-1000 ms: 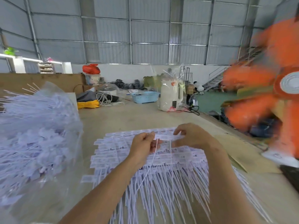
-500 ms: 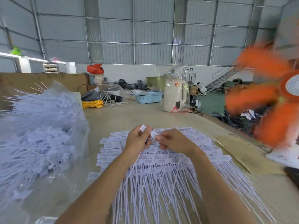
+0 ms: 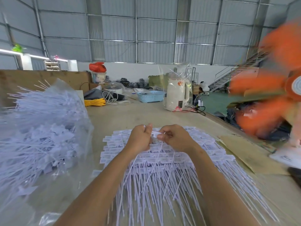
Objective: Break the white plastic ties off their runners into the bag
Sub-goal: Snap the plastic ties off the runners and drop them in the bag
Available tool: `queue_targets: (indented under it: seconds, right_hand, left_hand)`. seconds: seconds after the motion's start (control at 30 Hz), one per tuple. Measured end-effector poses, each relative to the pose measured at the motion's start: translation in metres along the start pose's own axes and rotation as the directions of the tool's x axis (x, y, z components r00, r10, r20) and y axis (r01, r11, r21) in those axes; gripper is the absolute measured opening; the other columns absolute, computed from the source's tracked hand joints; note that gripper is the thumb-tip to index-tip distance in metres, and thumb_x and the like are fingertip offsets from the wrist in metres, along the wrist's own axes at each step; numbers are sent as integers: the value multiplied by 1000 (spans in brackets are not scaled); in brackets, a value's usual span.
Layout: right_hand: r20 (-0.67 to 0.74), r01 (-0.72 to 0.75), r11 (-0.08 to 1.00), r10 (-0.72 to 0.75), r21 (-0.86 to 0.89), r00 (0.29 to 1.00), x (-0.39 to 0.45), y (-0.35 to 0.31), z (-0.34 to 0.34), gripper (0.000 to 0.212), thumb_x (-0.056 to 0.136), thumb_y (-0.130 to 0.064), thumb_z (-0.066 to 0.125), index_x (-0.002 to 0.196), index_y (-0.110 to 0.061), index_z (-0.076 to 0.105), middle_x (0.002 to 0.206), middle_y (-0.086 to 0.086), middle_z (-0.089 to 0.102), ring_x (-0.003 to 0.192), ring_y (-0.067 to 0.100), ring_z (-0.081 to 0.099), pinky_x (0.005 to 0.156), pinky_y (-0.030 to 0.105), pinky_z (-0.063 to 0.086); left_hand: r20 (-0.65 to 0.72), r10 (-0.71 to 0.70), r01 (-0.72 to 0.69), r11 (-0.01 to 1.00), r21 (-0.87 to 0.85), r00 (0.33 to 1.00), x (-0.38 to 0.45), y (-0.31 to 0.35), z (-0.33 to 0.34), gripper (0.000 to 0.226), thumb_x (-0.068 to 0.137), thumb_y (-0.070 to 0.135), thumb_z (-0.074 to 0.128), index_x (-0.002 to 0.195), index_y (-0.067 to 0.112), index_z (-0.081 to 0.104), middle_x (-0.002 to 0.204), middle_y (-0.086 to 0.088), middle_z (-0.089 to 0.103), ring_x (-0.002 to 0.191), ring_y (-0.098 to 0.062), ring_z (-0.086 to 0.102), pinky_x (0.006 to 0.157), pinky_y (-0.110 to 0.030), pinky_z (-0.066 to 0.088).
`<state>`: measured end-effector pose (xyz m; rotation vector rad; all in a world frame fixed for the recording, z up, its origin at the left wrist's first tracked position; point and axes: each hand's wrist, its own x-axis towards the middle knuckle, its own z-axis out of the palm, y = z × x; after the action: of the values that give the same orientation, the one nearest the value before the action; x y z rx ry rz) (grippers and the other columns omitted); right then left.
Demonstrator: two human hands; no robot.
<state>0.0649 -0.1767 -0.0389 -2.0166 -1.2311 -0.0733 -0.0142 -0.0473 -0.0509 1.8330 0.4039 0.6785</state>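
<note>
- White tie [image 3: 155, 134] held up between both hands, just above the pile of ties [image 3: 162, 168] spread on the surface [image 3: 130, 115]; its thin tail hangs down toward the pile.
- Left hand [image 3: 140, 138]: grip curled, pinching the tie's left end, thin strands trailing below the fist.
- Right hand [image 3: 175, 137]: grip pinching the tie's flat tag end between thumb and fingers; hands nearly touching.
- Pile: tag heads fanned toward the far side, tails pointing at the person, lying directly under both forearms.
- Clear bag [image 3: 40, 136] at left on the surface, packed with loose white ties, some tails sticking out the top.
- Cardboard sheet [image 3: 244, 152] right of the pile.
- Orange fan [image 3: 268, 95] far right, blurred.
- Far end of surface: white kettle [image 3: 176, 97] in clear wrap, blue basket [image 3: 150, 96], yellow cord coil [image 3: 95, 102].
</note>
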Motion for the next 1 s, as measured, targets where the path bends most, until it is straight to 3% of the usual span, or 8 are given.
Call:
queue_targets:
  seconds: [0.2,0.27,0.33,0.43,0.57,0.73,0.87,1.0]
  right_hand:
    - [26,-110,953,122,-283,992,-4,20,-10,26,91,-30,58,65,-27,53,60,-11,48,66,11,48,75,32,36]
    - [-43,-133,985,129,-112,991,-11,29,-26,29,92,-25,58,63,-23,51,57,-9,44,58,11,42,67,30,35]
    - [-129,-49,965,85,259,988,-17,25,-40,25,93,-21,56,70,-11,57,53,-5,42,51,10,37,56,26,33]
    - [-1,24,836,-28,548,1000,-18,1,-39,16,95,-14,52,91,-12,67,54,-8,48,49,7,41,48,14,32]
    - [215,18,896,-125,443,969,-13,-21,-16,36,91,2,52,117,-21,63,70,6,57,61,12,49,60,22,41]
    - [36,5,920,-21,391,999,-3,-22,1,43,84,9,59,123,-6,48,69,14,57,53,13,52,57,20,45]
    - [-47,-9,941,27,337,999,-1,-18,11,37,82,2,65,114,-3,47,68,5,59,57,12,52,59,25,45]
    - [-64,-64,974,80,217,995,0,-18,14,23,85,-22,67,97,-10,52,79,1,55,66,14,52,62,26,43]
  left_hand:
    - [244,-150,186,974,-130,958,-5,6,-15,37,102,26,41,69,9,45,40,3,34,25,-7,24,33,-9,17]
    - [256,-152,214,948,-236,955,-2,7,-29,38,101,26,42,67,9,48,38,4,30,26,-8,18,34,-10,13]
    - [215,-116,177,939,-294,970,-2,6,-32,36,100,25,43,70,7,51,40,1,37,29,-9,25,33,-13,17]
    - [222,-88,143,958,-249,971,-9,1,-13,33,100,29,44,81,7,59,56,-6,54,37,-11,39,37,-17,28]
    - [302,-100,218,896,-386,948,-13,2,5,56,103,38,30,95,-7,63,70,-21,58,50,-19,43,35,-14,27]
    - [344,-50,229,833,-504,938,-11,-1,3,83,81,77,17,71,5,57,52,-8,51,37,-13,38,36,-17,26]
    - [144,-38,77,956,-281,989,-10,-7,2,44,93,47,50,71,9,53,56,-7,48,37,-13,38,38,-20,29]
    - [6,40,-36,951,-308,999,-9,-9,1,29,97,23,51,70,12,49,42,6,43,34,-8,34,35,-16,26]
